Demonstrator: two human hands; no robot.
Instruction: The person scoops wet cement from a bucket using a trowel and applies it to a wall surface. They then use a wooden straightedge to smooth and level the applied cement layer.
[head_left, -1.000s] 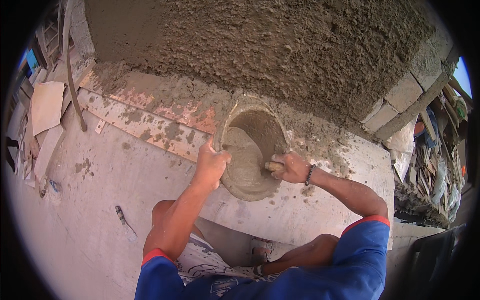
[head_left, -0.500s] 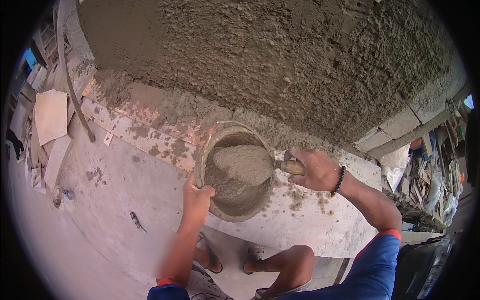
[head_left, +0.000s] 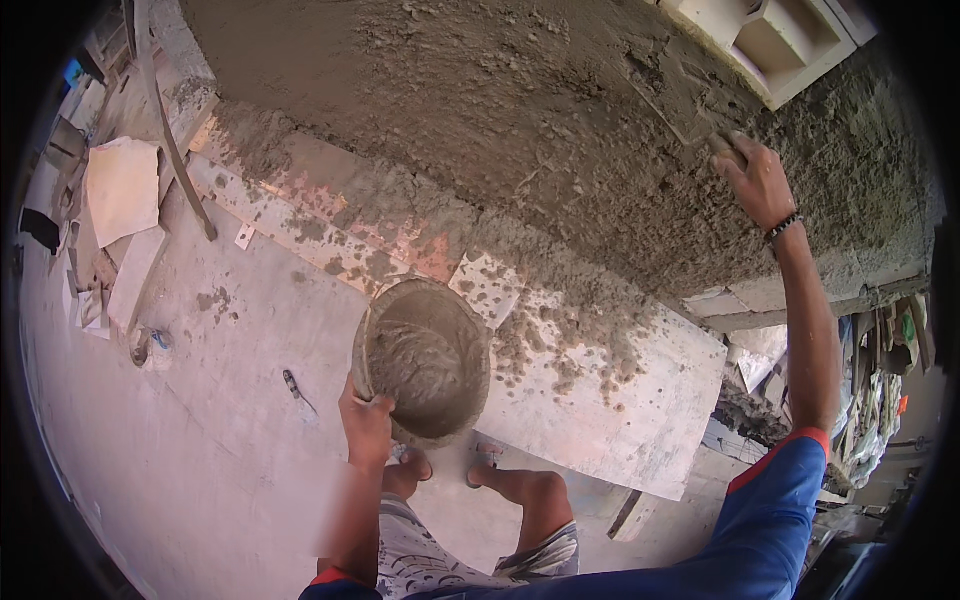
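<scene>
With its fingers closed over the near left rim, my left hand (head_left: pixel 368 418) holds a round bucket (head_left: pixel 482 365) caked in grey. Wet mortar (head_left: pixel 420 360) lies inside it. Out at the upper right, my right hand (head_left: pixel 762 188) wraps round the handle of a trowel (head_left: pixel 733 150). Its blade is coated and blends into the mortar-covered wall (head_left: pixel 450 90), against which it seems to lie. The wall surface is rough around the trowel and smoother toward the upper left.
Mortar splashes cover a pale board (head_left: pixel 610 400) along the wall's foot. A pale block with a recess (head_left: pixel 795 45) juts out at the upper right. Scrap (head_left: pixel 880 410) is piled at right; a bent strip (head_left: pixel 180 160) and a loose sheet (head_left: pixel 122 190) are at left. A small dark-handled tool (head_left: pixel 293 385) lies on the floor.
My right hand has lifted the mortar-loaded trowel out of the bucket and swung it up and right to the wall. The bucket, still in my left hand, appears slightly lower and farther left.
</scene>
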